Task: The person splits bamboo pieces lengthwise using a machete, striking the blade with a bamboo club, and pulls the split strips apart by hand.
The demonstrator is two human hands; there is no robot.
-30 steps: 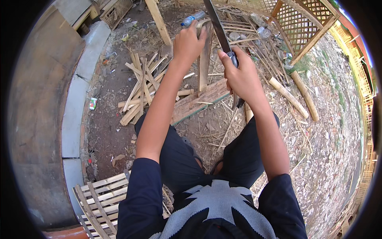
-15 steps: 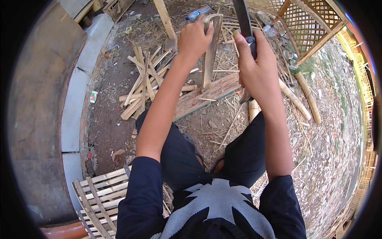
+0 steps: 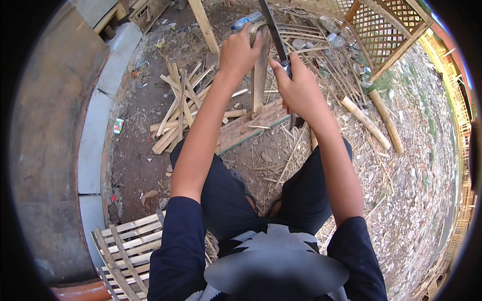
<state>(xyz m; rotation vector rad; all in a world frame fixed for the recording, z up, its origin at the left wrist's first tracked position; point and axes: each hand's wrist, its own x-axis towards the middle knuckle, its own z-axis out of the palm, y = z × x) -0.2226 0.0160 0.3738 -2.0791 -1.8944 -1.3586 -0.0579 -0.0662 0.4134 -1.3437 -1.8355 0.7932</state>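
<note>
1. Far left, a brown panel [image 3: 55, 100] stands beside a grey kerb [image 3: 90, 145]; in front of it, low in view, is a slatted rack [image 3: 133, 246].
2. On the dirt just right of the kerb lies a small packet [image 3: 118, 125], printed in white, green and red; its lettering is too small to read.
3. Next comes a loose pile [image 3: 178, 110] of split, pale strips, crossing one another.
4. The left hand [image 3: 236, 52] keeps its place, fingers and thumb narrowed around the top of the slat. Beyond it lies a clear bottle [image 3: 246, 21] with a blue part; no writing on it can be made out.
5. The slat [image 3: 259, 75] stands nearly upright between the two arms, its lower end on a plank [image 3: 241, 129] that lies on the ground.
6. The knife [image 3: 275, 32] has just swung left. Half a second ago its dark blade was further from the slat; now it slants close beside the slat's right side, so blade and wood are lined up near each other. Whether they touch, I cannot tell. The tip runs out of view, and no mark shows on the blade.
7. The right hand [image 3: 296, 85] has come inward with it, fingers closed round the handle.
8. Further right lie two poles [image 3: 366, 123], with a lattice [image 3: 386, 40] beyond.
</note>
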